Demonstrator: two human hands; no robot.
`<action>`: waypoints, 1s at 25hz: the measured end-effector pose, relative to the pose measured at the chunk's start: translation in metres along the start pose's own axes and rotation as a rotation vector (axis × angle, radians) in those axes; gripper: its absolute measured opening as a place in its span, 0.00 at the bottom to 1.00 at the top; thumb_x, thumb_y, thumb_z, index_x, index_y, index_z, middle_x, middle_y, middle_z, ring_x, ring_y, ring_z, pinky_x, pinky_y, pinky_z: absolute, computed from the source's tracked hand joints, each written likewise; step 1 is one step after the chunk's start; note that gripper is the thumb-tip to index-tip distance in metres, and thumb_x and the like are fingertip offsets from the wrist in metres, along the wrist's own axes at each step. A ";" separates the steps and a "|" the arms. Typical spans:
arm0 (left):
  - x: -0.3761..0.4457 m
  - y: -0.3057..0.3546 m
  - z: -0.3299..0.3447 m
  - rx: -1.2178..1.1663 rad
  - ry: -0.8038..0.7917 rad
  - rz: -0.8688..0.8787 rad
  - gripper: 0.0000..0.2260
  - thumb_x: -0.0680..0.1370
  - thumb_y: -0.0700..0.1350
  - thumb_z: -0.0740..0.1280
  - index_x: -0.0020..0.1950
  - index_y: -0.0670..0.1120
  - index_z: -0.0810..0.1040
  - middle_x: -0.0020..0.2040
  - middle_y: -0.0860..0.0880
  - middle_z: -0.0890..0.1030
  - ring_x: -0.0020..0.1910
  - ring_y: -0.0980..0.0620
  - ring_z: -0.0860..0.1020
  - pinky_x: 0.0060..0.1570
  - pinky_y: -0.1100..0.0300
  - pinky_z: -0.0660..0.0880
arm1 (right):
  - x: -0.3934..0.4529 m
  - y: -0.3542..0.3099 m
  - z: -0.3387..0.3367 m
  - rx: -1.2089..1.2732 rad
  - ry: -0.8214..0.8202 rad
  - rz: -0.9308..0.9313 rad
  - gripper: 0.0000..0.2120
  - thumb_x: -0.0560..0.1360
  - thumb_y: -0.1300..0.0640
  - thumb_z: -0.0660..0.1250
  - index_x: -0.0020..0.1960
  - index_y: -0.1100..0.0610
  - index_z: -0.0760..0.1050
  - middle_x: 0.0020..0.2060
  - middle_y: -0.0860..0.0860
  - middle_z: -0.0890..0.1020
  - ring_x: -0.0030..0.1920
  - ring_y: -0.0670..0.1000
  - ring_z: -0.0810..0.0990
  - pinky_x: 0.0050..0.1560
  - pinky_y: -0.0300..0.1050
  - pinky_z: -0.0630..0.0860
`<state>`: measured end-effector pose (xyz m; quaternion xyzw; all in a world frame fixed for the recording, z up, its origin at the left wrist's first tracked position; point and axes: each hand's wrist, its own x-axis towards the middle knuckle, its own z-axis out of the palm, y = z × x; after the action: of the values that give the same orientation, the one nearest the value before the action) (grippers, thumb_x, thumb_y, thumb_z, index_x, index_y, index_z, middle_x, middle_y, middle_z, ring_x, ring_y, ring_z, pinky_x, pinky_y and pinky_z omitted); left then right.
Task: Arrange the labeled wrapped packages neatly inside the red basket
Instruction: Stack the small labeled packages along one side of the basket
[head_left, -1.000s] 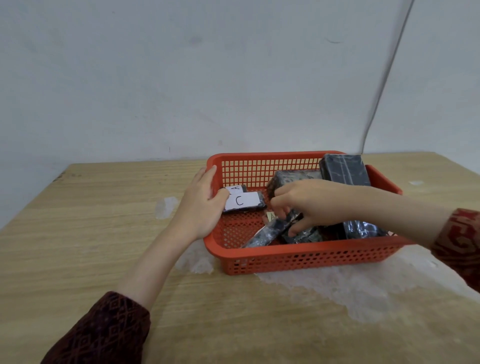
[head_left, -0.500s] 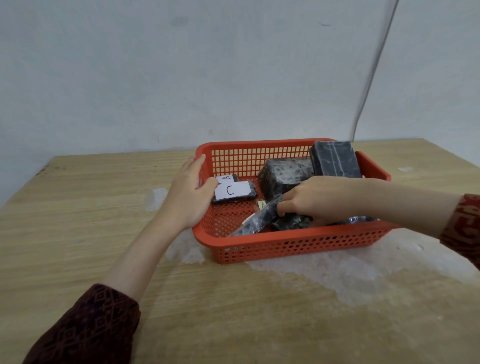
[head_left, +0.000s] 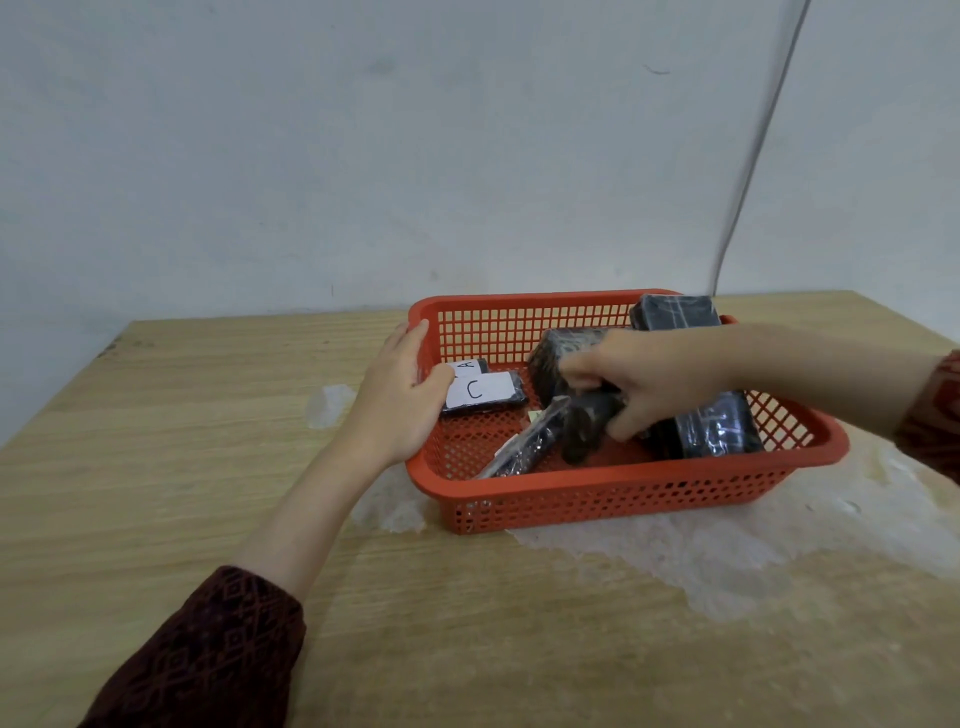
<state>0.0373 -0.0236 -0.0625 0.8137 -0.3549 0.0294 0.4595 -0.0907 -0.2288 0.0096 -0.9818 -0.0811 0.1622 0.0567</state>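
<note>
Black film-wrapped package (head_left: 587, 426) sat mid red basket (head_left: 623, 493), pinched by right hand (head_left: 644, 384). Left hand (head_left: 400, 400) clasped basket's left rim. Wrap looked slick, contents probably light, firm; blurred. Grip across short sides, not loose film.

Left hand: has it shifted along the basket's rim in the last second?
No. The left hand grips the left rim of the red basket with its thumb beside the package labeled C, as before; only the camera moved.
</note>
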 end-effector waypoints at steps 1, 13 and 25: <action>0.000 0.000 0.000 0.002 -0.002 -0.004 0.24 0.77 0.44 0.58 0.73 0.44 0.61 0.74 0.46 0.62 0.72 0.53 0.58 0.65 0.64 0.51 | 0.004 0.000 -0.005 0.070 0.101 -0.022 0.15 0.67 0.56 0.71 0.40 0.50 0.63 0.34 0.48 0.75 0.31 0.42 0.71 0.30 0.35 0.68; -0.001 0.003 -0.002 -0.059 -0.024 0.000 0.24 0.77 0.43 0.58 0.73 0.44 0.59 0.76 0.47 0.58 0.73 0.55 0.54 0.69 0.63 0.50 | 0.066 -0.008 0.029 -0.091 0.222 -0.157 0.15 0.70 0.60 0.67 0.46 0.51 0.61 0.42 0.49 0.74 0.41 0.50 0.73 0.39 0.46 0.69; 0.000 -0.001 0.000 -0.058 -0.021 -0.044 0.25 0.76 0.45 0.58 0.73 0.45 0.60 0.76 0.47 0.58 0.75 0.53 0.54 0.71 0.61 0.49 | 0.061 -0.007 0.022 0.064 -0.032 -0.062 0.08 0.68 0.56 0.72 0.41 0.49 0.72 0.50 0.51 0.76 0.49 0.52 0.75 0.49 0.51 0.76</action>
<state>0.0379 -0.0232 -0.0630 0.8079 -0.3423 0.0007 0.4796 -0.0420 -0.2098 -0.0286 -0.9738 -0.1072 0.1783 0.0920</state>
